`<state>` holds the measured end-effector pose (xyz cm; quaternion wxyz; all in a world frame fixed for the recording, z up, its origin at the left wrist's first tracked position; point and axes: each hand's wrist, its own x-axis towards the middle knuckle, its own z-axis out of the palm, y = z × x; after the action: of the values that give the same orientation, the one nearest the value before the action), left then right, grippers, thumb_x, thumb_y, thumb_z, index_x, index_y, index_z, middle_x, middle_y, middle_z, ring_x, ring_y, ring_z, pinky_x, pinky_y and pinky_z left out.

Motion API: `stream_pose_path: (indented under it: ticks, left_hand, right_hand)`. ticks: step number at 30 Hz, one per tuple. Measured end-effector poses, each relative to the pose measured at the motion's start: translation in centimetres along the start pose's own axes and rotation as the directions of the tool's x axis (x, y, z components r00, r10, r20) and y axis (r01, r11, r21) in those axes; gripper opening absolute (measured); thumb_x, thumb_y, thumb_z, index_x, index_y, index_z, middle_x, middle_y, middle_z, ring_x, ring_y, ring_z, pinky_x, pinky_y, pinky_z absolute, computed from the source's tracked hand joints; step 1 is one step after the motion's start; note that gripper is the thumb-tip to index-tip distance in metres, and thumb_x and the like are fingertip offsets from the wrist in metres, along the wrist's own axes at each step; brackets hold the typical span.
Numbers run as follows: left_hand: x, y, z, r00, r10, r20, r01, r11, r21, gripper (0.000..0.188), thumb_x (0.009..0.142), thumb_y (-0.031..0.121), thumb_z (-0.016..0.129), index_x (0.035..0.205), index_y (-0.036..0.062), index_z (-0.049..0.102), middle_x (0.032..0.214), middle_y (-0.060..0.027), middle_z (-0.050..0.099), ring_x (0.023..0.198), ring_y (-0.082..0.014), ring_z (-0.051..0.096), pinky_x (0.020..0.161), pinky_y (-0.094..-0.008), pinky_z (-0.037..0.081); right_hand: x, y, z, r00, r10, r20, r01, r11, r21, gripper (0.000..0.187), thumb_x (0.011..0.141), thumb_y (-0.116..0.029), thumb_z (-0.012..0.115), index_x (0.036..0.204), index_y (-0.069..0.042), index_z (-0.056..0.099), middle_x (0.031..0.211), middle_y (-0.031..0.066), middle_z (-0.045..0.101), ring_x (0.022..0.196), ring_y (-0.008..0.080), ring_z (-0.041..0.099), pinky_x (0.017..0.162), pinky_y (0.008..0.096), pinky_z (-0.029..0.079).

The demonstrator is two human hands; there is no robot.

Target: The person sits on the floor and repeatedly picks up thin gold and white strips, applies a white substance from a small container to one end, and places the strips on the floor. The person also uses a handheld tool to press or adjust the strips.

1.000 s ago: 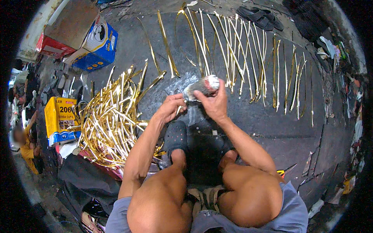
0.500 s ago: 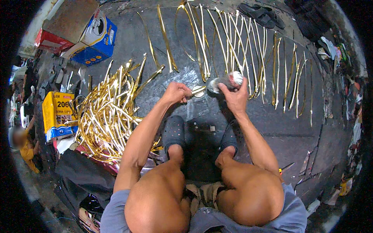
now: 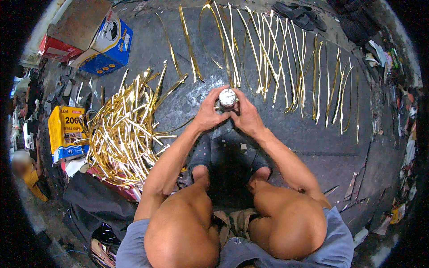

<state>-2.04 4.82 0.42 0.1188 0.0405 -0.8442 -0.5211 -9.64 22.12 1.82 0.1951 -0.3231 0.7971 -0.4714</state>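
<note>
Left hand point(image 3: 208, 113) and right hand point(image 3: 248, 117) held a white-topped cylinder point(image 3: 228, 97) between them — a strip heap point(image 3: 127, 134) (tangled, gold) lay left of it.

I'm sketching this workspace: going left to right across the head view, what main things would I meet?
Person in yellow → yellow-and-blue box → heap of gold strips → left hand → white-topped object between the hands → right hand → dark sandals.
</note>
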Motion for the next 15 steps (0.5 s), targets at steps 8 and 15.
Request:
stream_pose_path:
  ticks: [8, 15]
  left_hand:
    - [1.5, 0.8, 1.9, 0.997, -0.080, 0.010, 0.080, 0.997, -0.016, 0.050, 0.076, 0.005, 0.080, 0.122, 0.0043, 0.058, 0.112, -0.0185, 0.067, 0.108, -0.0366, 0.067, 0.091, -0.0417, 0.054]
    - [0.6, -0.1, 1.3, 0.998, -0.068, -0.008, 0.068, 0.997, 0.019, 0.047, 0.079, 0.004, 0.078, 0.122, 0.0039, 0.059, 0.112, -0.0188, 0.067, 0.108, -0.0375, 0.066, 0.090, -0.0413, 0.054]
  right_hand:
    - [4.0, 10.8, 0.7, 0.853, 0.512, -0.097, -0.507, 0.859, 0.069, 0.039, 0.079, -0.019, 0.078, 0.111, -0.002, 0.063, 0.105, 0.0181, 0.072, 0.087, 0.0298, 0.071, 0.079, 0.0401, 0.055]
    - [4.5, 3.8, -2.2, 0.700, 0.711, -0.062, -0.536, 0.581, 0.612, 0.037, 0.071, 0.001, 0.082, 0.100, 0.000, 0.058, 0.086, 0.0093, 0.064, 0.068, 0.0179, 0.061, 0.056, 0.0320, 0.047]
